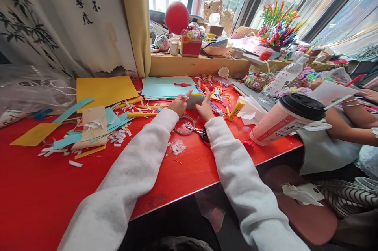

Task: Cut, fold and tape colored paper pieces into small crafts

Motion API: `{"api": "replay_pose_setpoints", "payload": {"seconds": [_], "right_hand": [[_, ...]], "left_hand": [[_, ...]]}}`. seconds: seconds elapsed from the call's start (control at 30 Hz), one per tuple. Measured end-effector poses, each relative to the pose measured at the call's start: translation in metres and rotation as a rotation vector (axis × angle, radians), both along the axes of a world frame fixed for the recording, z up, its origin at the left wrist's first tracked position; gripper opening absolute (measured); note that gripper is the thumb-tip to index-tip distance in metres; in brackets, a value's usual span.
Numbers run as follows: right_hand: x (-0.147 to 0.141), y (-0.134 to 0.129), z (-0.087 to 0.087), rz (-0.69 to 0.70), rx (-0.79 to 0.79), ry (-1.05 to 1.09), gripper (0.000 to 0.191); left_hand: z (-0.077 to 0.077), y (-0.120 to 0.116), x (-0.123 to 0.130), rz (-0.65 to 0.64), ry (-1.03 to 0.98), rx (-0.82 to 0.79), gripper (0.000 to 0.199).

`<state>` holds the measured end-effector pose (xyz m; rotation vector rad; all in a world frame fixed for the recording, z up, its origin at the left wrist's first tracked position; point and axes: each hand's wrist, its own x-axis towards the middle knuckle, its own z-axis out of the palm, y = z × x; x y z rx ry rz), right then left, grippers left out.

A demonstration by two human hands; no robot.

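Between my two hands, above the far part of the red table, is a small grey flat piece [193, 101] with yellow along its top edge; its exact kind is unclear. My left hand [178, 106] grips its left end, and my right hand [204, 108] has its right end, thumb raised. Just below them lie a round clear roll of tape [185, 131] and black-handled scissors [203, 135], partly hidden by my right sleeve. A red paper shape [182, 84] rests on light blue sheets [165, 88] behind my left hand. To the right stands a yellow glue stick [236, 110].
A pink cup with a black lid [286, 121] and a plastic bottle [283, 77] stand close on the right. Paper scraps [118, 134] and a yellow sheet [106, 89] cover the left. Another person's arm [348, 131] is at the far right. Crafts crowd the windowsill [195, 64].
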<state>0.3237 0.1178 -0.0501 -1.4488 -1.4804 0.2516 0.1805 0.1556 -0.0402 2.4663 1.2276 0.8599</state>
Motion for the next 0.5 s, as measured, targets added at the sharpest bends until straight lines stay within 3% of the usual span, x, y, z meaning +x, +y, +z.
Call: {"api": "replay_pose_setpoints", "payload": {"seconds": [0.1, 0.27, 0.5], "right_hand": [[-0.002, -0.005, 0.004, -0.113, 0.016, -0.097, 0.067], [0.000, -0.006, 0.004, -0.134, -0.059, -0.228, 0.050], [0.003, 0.001, -0.002, -0.204, -0.076, -0.161, 0.049]], "left_hand": [[0.001, -0.002, 0.001, 0.009, 0.031, 0.005, 0.050], [-0.001, 0.002, 0.002, 0.018, 0.032, -0.023, 0.052], [-0.006, 0.010, 0.005, -0.026, -0.033, -0.076, 0.043]]}}
